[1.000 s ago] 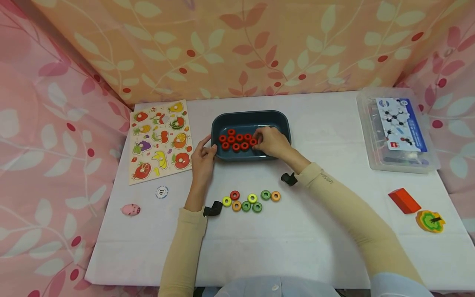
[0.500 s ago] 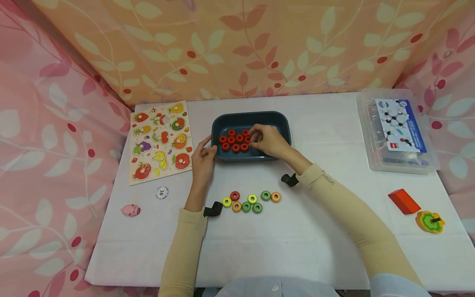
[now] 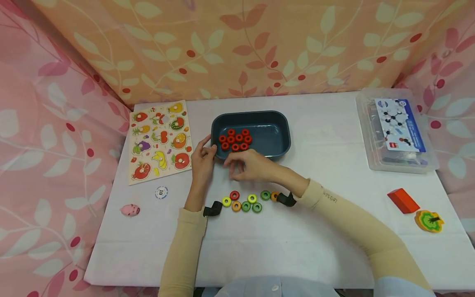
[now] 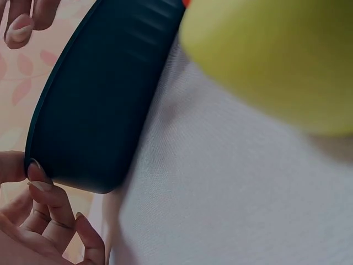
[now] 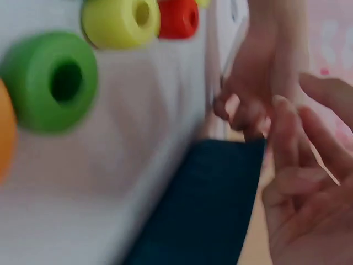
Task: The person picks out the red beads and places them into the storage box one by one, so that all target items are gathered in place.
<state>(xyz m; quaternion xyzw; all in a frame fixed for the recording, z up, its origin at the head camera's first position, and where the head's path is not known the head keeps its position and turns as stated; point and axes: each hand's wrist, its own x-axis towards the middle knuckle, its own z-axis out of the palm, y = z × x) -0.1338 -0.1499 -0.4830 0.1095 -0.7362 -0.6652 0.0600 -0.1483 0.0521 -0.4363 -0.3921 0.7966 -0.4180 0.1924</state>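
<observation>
In the head view, my left hand (image 3: 203, 165) pinches the near left corner of the dark blue tray (image 3: 274, 134). The left wrist view shows its thumb and fingers on the tray's rim (image 4: 34, 127). Several red ring beads (image 3: 235, 139) lie flat, bunched in the tray's left half. Just in front of the near rim hovers my right hand (image 3: 254, 167), its fingers loosely bent with nothing between them. Below it, on the cloth, are loose ring beads: a red one (image 3: 234, 195), two yellow ones (image 3: 226, 201), two orange ones (image 3: 236, 206) and several green ones (image 3: 257, 207).
A fruit puzzle board (image 3: 159, 142) lies left of the tray. Nearer are a white chip (image 3: 161, 192) and a pink pig head (image 3: 130, 210). On the right sit a clear plastic case (image 3: 397, 128), a red block (image 3: 403, 201) and a yellow-green tree piece (image 3: 429, 221). Curtains border the table.
My right hand nudged the rightmost red ring beads leftward against the others, then left the tray and came toward me. My left hand stays on the tray corner.
</observation>
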